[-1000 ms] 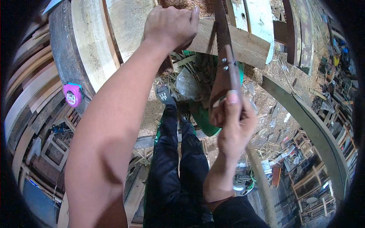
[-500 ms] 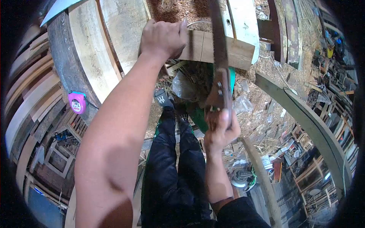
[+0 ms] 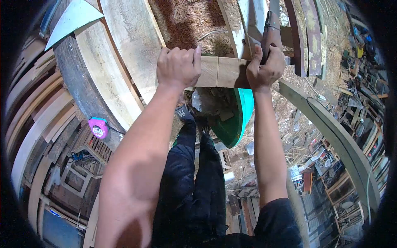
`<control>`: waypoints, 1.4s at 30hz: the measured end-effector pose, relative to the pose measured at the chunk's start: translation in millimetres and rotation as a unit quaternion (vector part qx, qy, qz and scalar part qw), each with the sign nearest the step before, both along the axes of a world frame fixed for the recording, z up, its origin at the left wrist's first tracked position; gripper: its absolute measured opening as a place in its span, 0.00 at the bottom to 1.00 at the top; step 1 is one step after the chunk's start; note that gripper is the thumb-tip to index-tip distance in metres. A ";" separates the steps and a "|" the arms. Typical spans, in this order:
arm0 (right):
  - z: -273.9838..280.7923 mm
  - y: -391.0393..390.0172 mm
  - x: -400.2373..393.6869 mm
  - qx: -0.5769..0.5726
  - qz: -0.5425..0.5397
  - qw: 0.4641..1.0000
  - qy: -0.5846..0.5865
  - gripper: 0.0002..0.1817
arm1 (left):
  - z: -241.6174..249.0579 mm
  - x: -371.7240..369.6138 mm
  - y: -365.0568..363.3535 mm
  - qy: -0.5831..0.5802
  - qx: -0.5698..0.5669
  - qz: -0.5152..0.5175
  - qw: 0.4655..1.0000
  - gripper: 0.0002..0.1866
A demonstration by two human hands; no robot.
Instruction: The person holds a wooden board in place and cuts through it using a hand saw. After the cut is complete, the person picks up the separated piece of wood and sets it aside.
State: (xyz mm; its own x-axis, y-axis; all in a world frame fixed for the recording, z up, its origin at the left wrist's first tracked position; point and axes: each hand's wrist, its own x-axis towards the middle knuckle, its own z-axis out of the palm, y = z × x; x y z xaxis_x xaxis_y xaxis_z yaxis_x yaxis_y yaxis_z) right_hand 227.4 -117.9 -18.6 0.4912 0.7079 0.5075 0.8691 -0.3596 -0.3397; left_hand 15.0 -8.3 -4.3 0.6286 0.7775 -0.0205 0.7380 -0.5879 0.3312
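A light wooden board (image 3: 225, 71) with a line across it lies crosswise in front of me. My left hand (image 3: 178, 70) is closed round the board's left part, thumb up. At its right part is my right hand (image 3: 266, 68), closed on the dark handle end of a handsaw (image 3: 272, 36). The saw points away from me, its blade running up past the top edge of the view. My right hand hides the board's right end.
Wide planks (image 3: 128, 39) lie at the upper left, with a pink tape measure (image 3: 98, 127) beside them. A green basin (image 3: 244, 118) sits below the board. A long curved beam (image 3: 331, 132) spans the right side.
The saw and my right hand have moved up and to the right, away from the line on the board. My left hand still grips the board. More of the green basin shows.
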 end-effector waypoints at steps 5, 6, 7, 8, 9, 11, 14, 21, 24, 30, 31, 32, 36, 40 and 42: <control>2.0 3.5 1.7 -0.051 0.000 0.999 -0.010 0.17 | 4.4 1.8 1.5 0.018 -0.022 0.000 1.000 0.23; 2.2 3.8 1.3 -0.081 0.004 0.997 -0.006 0.17 | 4.4 1.5 1.7 0.014 -0.020 -0.005 1.000 0.23; 2.0 5.7 1.9 -0.090 0.003 0.996 -0.013 0.15 | 4.0 1.5 2.5 0.010 -0.018 -0.009 1.000 0.23; 2.4 6.8 1.9 -0.092 0.004 0.996 -0.011 0.15 | 3.4 1.6 3.1 0.012 -0.019 -0.009 1.000 0.23; 3.3 7.3 0.8 -0.091 0.005 0.996 -0.009 0.16 | 2.8 1.5 3.6 -0.006 -0.031 -0.006 0.999 0.22; 2.8 9.5 -0.4 -0.097 0.000 0.995 -0.010 0.15 | 0.7 1.9 4.6 -0.021 -0.045 0.000 0.999 0.21; 6.3 9.5 -1.4 -0.140 -0.009 0.990 0.015 0.14 | 2.8 0.4 4.7 -0.037 -0.049 -0.003 0.998 0.20; 7.4 17.2 -0.9 -0.164 -0.022 0.986 -0.006 0.13 | 7.0 5.6 8.9 -0.032 -0.045 -0.020 0.998 0.19; 7.7 19.1 -2.7 -0.181 -0.032 0.983 -0.025 0.14 | 4.7 4.5 4.9 -0.018 -0.039 -0.008 0.999 0.19; 8.6 19.9 -2.6 -0.208 -0.032 0.978 -0.018 0.13 | 2.9 5.2 5.6 -0.019 -0.019 -0.012 1.000 0.18; 7.1 19.9 -2.2 -0.191 -0.026 0.981 -0.023 0.13 | 2.9 4.9 5.7 -0.022 -0.017 -0.013 1.000 0.18; 6.3 19.6 -2.0 -0.192 -0.026 0.981 -0.023 0.13 | 2.6 5.3 6.0 -0.023 -0.017 -0.013 1.000 0.18; 7.5 20.5 -2.8 -0.205 -0.033 0.978 -0.023 0.13 | 0.6 4.5 5.0 -0.021 -0.008 -0.010 1.000 0.18; 6.8 20.1 -4.0 -0.207 -0.038 0.977 -0.026 0.13 | -1.8 3.1 3.0 -0.021 -0.006 -0.009 1.000 0.18; 6.0 20.2 -3.5 -0.203 -0.038 0.978 -0.034 0.13 | -4.6 2.7 3.3 -0.021 0.004 -0.011 1.000 0.18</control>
